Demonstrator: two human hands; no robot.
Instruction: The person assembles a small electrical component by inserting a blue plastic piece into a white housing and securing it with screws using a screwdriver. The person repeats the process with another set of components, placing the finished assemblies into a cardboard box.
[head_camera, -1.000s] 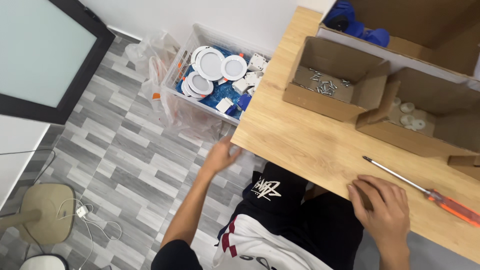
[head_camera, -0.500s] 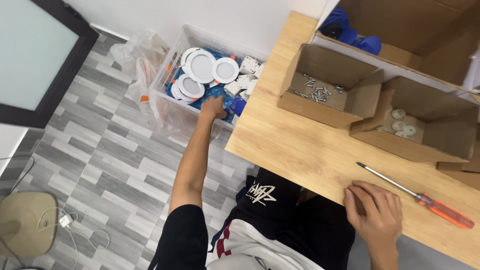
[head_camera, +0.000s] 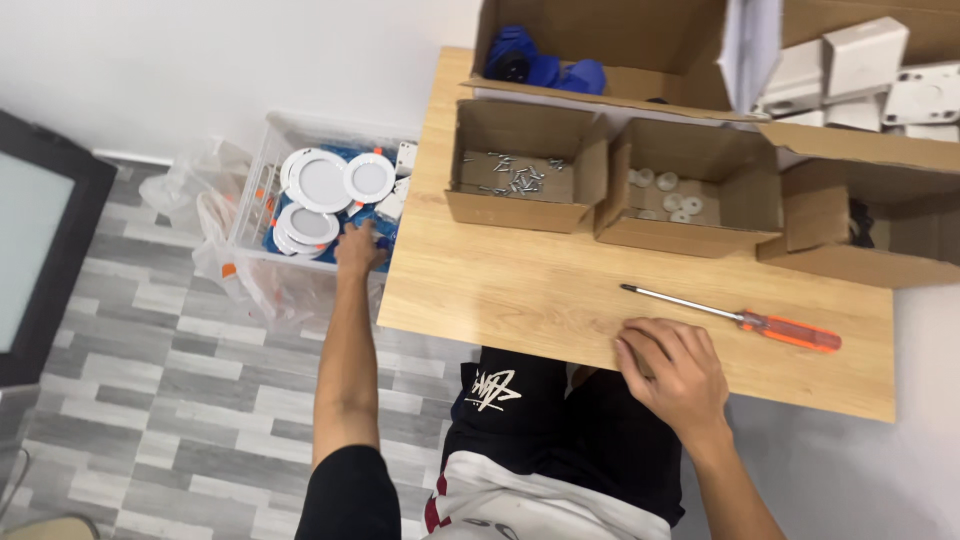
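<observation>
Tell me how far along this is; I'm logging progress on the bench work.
Done: little shows as finished; no light fitting lies on the wooden table, only the orange-handled screwdriver, untouched. In hand: the left hand reaches into the clear bin of round white light fittings on the floor, while the right hand rests flat on the table. Left: the box of screws and box of white caps sit open, unused.

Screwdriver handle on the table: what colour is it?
Orange; the screwdriver lies beyond the right hand, clear in the head view.
</observation>
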